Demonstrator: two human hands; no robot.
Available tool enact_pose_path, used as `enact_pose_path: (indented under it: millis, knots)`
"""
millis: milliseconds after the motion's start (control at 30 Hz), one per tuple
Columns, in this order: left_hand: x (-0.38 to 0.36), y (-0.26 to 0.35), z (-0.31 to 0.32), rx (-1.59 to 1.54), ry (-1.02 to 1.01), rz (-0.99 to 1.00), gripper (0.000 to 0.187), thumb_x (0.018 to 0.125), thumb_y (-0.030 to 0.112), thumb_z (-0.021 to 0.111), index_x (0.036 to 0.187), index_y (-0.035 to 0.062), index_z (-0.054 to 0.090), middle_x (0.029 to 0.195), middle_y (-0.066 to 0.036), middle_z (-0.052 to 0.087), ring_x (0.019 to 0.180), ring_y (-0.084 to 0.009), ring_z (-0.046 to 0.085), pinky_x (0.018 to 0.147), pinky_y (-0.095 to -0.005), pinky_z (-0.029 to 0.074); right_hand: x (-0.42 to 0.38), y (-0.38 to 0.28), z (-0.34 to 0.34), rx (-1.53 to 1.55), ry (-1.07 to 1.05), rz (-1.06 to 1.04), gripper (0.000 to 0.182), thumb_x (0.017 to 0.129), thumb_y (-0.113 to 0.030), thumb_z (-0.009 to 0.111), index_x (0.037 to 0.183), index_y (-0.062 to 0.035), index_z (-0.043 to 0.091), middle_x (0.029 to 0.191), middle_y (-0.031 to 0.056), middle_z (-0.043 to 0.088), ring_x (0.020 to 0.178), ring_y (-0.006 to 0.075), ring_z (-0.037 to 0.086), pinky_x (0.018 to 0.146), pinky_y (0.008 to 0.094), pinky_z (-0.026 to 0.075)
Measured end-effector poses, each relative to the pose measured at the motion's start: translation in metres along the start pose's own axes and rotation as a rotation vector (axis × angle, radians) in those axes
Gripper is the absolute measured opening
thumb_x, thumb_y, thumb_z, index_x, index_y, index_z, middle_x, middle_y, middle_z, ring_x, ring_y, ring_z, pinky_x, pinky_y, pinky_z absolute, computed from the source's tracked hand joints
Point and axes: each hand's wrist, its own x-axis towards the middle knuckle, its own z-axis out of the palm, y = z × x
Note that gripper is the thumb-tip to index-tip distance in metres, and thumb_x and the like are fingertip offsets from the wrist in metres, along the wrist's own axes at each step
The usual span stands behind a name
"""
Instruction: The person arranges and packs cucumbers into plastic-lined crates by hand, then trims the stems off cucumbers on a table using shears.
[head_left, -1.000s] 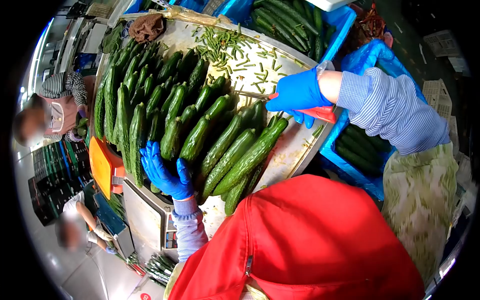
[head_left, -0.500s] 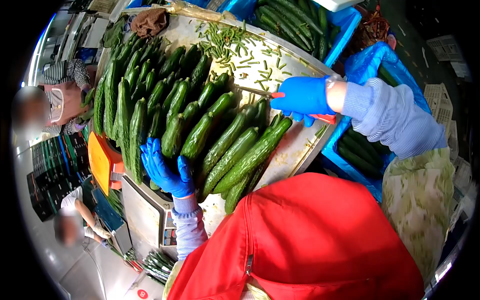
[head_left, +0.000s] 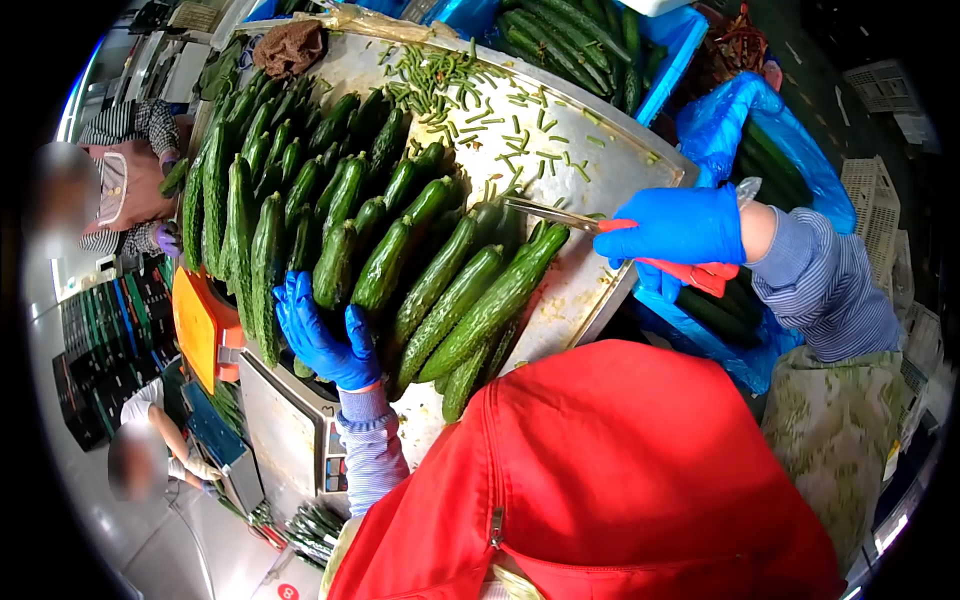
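Observation:
My right hand, in a blue glove, is closed around red-handled scissors. The blades point left, over the tips of the nearest cucumbers. Dark green and bumpy, the cucumbers lie side by side in rows on a metal table. My left hand, also gloved in blue, rests against the near ends of the pile with its thumb held apart from the fingers. Cut stem ends are scattered on the metal beyond the blades.
Blue-lined crates with cucumbers stand behind and to the right of the table. A brown cloth lies at the far left corner. A scale and an orange stool-like object are at left. Two people are further left.
My right hand has moved right and down with the scissors, and more of the blades now shows. The left hand stays on the cucumbers. The view has shifted slightly.

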Motion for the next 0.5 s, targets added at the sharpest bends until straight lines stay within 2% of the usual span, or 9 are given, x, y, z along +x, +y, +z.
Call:
enact_pose_path:
  millis: [33,133,233,333,500]
  knots:
    - [0.0,-0.001,0.0,0.001,-0.002,-0.003,0.058,0.091,0.039,0.053,0.131,-0.0034,0.047,0.133,-0.017,0.051,0.128,-0.0373,0.042,0.108,-0.0468,0.028,0.001,-0.003,0.001,0.023,0.008,0.01,0.048,0.091,-0.043,0.05,0.064,-0.0041,0.056,0.048,0.007,0.052,0.04,0.0168,0.049,0.041,0.0319,0.041]
    - [-0.001,-0.001,0.003,-0.018,0.033,-0.025,0.06,0.089,0.044,0.054,0.13,-0.0001,0.049,0.131,-0.017,0.053,0.126,-0.0368,0.044,0.108,-0.047,0.027,0.008,-0.007,-0.002,-0.045,-0.019,-0.013,0.047,0.091,-0.044,0.05,0.066,-0.0041,0.057,0.049,0.0074,0.052,0.039,0.017,0.049,0.041,0.0317,0.041]
    - [0.0,-0.001,0.001,-0.008,0.003,-0.004,0.058,0.091,0.038,0.053,0.131,-0.0031,0.047,0.133,-0.017,0.051,0.128,-0.0374,0.042,0.108,-0.0469,0.028,0.013,-0.01,-0.001,-0.028,-0.009,0.008,0.046,0.091,-0.044,0.05,0.071,-0.0033,0.059,0.052,0.0079,0.055,0.04,0.0171,0.049,0.042,0.0316,0.042]
    - [-0.001,-0.001,0.001,0.0,0.002,-0.006,0.058,0.091,0.038,0.053,0.13,-0.0035,0.047,0.132,-0.018,0.052,0.127,-0.0375,0.043,0.108,-0.047,0.028,0.027,0.002,0.001,0.027,0.008,-0.034,0.043,0.091,-0.042,0.052,0.076,-0.002,0.06,0.056,0.0082,0.057,0.041,0.0176,0.05,0.044,0.0314,0.044]
    - [0.002,0.001,-0.001,-0.003,-0.015,-0.019,0.057,0.091,0.038,0.052,0.13,-0.0037,0.047,0.132,-0.018,0.052,0.127,-0.0376,0.043,0.108,-0.0473,0.028,0.031,0.006,0.002,0.063,-0.019,0.027,0.039,0.09,-0.039,0.054,0.085,-0.0008,0.06,0.061,0.0096,0.059,0.046,0.0186,0.057,0.047,0.0318,0.048]
